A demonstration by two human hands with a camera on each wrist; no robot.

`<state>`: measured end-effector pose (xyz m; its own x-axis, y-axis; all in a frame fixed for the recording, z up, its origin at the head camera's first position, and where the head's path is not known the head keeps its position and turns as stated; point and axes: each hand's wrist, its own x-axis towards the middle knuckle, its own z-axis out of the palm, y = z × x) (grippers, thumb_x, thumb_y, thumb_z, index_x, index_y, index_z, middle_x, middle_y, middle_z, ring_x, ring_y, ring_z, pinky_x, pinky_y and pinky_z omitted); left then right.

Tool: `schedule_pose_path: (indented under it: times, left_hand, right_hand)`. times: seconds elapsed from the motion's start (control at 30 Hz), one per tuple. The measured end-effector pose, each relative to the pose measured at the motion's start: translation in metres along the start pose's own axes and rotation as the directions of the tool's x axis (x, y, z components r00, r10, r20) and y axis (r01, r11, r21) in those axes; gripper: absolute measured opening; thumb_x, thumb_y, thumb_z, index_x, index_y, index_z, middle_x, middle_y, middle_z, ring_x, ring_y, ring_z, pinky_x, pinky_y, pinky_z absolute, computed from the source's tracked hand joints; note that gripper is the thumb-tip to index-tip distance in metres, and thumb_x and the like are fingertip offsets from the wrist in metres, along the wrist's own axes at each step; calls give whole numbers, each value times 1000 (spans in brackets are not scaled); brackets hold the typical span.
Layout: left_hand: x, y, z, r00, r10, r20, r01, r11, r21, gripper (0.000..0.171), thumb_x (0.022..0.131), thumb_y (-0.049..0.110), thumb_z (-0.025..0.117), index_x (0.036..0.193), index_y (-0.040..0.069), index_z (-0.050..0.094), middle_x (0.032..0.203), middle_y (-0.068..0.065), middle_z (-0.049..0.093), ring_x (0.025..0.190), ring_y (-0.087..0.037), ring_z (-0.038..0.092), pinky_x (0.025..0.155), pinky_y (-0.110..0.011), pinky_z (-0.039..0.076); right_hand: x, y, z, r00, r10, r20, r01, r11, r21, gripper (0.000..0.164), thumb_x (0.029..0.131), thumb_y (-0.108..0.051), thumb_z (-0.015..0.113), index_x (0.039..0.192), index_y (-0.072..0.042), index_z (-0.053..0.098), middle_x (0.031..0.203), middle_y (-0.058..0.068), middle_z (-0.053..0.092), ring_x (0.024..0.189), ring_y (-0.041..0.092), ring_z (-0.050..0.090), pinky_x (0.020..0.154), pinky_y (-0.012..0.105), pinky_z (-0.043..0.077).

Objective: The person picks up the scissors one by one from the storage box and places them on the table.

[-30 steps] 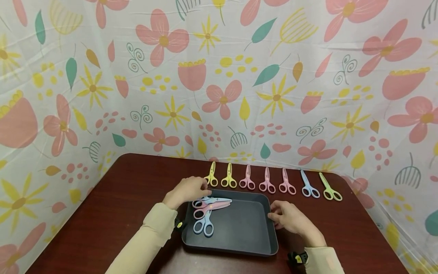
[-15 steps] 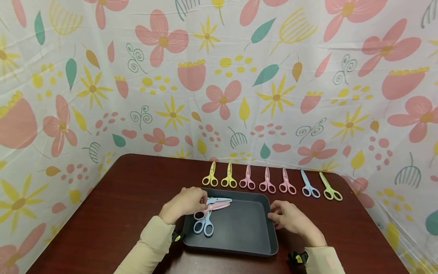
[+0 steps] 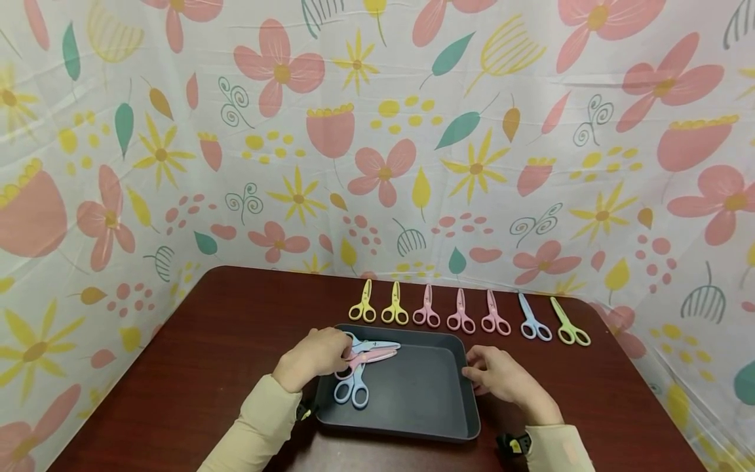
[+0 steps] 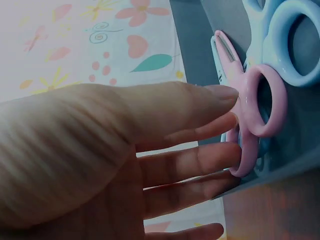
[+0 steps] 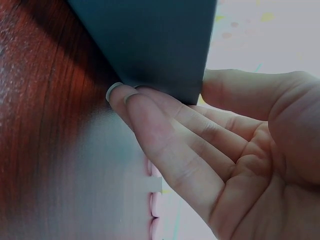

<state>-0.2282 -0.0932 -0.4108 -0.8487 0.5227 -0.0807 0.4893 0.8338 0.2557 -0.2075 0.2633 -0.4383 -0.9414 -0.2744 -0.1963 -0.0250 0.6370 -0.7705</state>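
My left hand (image 3: 315, 359) reaches over the left side of the dark grey baking tray (image 3: 425, 393). Its thumb and fingers pinch the handles of the pink scissors (image 3: 374, 356), whose blades point right. In the left wrist view, the thumb presses near the pivot of the pink scissors (image 4: 281, 102), and fingertips meet the other loop. Light blue scissors (image 3: 380, 345) lie just behind the pink pair, partly hidden by the hand. Another light blue pair (image 3: 360, 397) shows its loops in front. My right hand (image 3: 507, 375) grips the tray's right wall, thumb at the rim, fingers outside.
Behind the tray, scissors lie in a row: two yellow pairs (image 3: 394, 303), several pink (image 3: 460, 311), one blue (image 3: 534, 321) and one green (image 3: 569, 324). A dark red-brown table (image 3: 206, 367) carries everything. Floral cloth (image 3: 377, 164) hangs at its back and sides.
My left hand has come down from above the tray's back left corner, slightly towards me, onto the pink scissors' handles. The right hand and the tray have stayed put.
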Motion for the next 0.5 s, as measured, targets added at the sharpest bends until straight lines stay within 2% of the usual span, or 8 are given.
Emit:
schedule_pose_path:
  times: [0.17, 0.27, 0.5]
  left_hand:
    - [-3, 3, 1, 1000, -29, 11, 28, 999, 32, 32, 82, 16, 77, 60, 17, 54, 61, 5, 45, 65, -13, 44, 69, -40, 36]
    - [-4, 3, 1, 1000, -23, 1, 23, 998, 56, 31, 81, 17, 79, 61, 17, 55, 64, 5, 46, 68, -14, 44, 68, -38, 38]
    - [-3, 1, 0, 1000, -2, 2, 2, 999, 40, 20, 78, 13, 79, 73, 15, 59, 70, 6, 46, 67, -12, 42, 61, -32, 38]
  right_hand:
    - [-1, -1, 2, 1000, 0, -1, 0, 1000, 4, 16, 91, -2, 64, 104, 7, 58, 81, 9, 66, 67, 24, 68, 60, 40, 56]
    - [-1, -1, 2, 1000, 1, -2, -1, 1000, 4, 17, 92, -2, 64, 104, 7, 58, 82, 9, 66, 67, 24, 68, 60, 41, 56]
    - [0, -3, 1, 1000, -2, -3, 2, 1000, -4, 14, 91, -3, 65, 102, 5, 58, 81, 9, 66, 67, 23, 67, 60, 40, 56]
